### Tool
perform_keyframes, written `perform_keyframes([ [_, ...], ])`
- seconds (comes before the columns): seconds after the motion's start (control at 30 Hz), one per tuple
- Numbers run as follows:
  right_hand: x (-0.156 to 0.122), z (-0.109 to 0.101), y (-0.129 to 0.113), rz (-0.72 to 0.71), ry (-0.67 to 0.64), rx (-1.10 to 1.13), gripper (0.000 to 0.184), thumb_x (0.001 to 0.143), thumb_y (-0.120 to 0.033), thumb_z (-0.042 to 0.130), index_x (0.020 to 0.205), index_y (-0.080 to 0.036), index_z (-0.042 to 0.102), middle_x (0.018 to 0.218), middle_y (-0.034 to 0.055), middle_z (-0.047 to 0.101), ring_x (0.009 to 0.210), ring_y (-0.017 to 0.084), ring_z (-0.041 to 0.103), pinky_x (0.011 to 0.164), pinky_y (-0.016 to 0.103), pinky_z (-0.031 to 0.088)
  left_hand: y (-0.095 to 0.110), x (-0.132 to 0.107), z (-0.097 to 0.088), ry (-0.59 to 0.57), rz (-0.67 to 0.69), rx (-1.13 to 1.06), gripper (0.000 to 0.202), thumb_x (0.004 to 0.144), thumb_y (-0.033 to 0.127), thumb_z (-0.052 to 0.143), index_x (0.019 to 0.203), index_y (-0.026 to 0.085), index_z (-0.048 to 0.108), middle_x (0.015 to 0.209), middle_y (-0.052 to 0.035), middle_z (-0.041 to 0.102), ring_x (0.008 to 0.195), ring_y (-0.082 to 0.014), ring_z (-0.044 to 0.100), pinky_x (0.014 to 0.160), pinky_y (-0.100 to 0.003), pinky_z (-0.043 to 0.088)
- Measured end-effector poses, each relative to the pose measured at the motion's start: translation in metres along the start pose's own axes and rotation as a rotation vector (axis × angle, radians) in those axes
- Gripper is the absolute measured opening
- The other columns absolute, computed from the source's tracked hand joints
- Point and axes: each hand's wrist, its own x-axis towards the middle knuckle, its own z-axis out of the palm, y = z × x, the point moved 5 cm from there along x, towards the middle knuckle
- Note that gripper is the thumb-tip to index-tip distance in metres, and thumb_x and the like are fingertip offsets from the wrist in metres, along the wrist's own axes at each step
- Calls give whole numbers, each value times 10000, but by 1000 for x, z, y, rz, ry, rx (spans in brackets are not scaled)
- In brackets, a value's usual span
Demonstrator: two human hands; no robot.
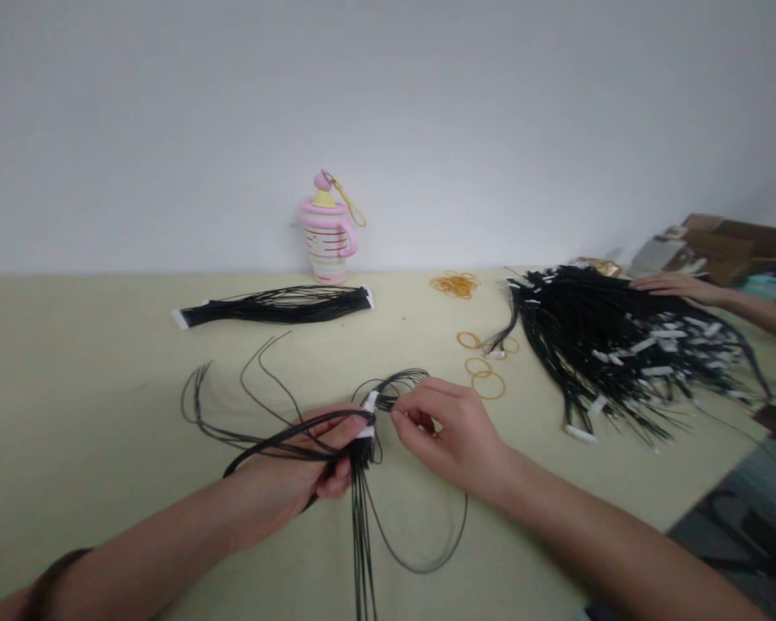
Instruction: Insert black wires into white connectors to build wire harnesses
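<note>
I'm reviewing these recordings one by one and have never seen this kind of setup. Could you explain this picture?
There is no machine here: these are a person's bare hands, seen by a camera worn on the head, looking forward and down. The left hand holds a bunch of black wires with white connectors. The right hand is pinched close beside them; whether it grips a wire is unclear. On the pale table lie another wire bundle, thin yellowish bands and a large wire pile, with a pink-lidded cup by the wall. A co-worker's hand is at the pile.
</note>
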Motion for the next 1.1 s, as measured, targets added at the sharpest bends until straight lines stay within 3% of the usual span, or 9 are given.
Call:
perform_keyframes([
  [0.3, 0, -2, 4, 14, 14, -13, 108, 772, -139, 495, 691, -133, 566, 626, -7, 507, 592, 76, 459, 556, 184, 345, 4, -4, 2, -19, -1, 30, 313, 587, 437, 695, 695, 163, 588, 473, 62, 432, 378, -21, 322, 363, -146, 208],
  [0.67, 0, 3, 0, 10, -26, -135, 154, 804, -183, 454, 695, -136, 551, 638, -2, 502, 605, 83, 464, 562, 187, 348, 6, -4, 3, 62, -44, 34, 399, 407, 431, 780, 688, 189, 634, 441, 54, 464, 354, -30, 325, 341, -147, 201],
  [0.93, -2, 10, 1, 12, -20, -178, 153, 795, -182, 458, 661, -140, 519, 625, -5, 482, 592, 87, 446, 540, 203, 327, 0, 2, -1, 1, -128, 28, 326, 477, 373, 773, 679, 172, 614, 461, 44, 485, 359, -26, 344, 351, -141, 200],
  [1.1, 0, 10, 7, 32, -18, 1, 143, 800, -156, 477, 713, -128, 586, 616, -3, 493, 587, 81, 444, 548, 199, 343, 3, 1, 3, -49, -133, -45, 272, 543, 360, 745, 625, 151, 592, 420, 52, 426, 369, -24, 331, 358, -136, 219],
])
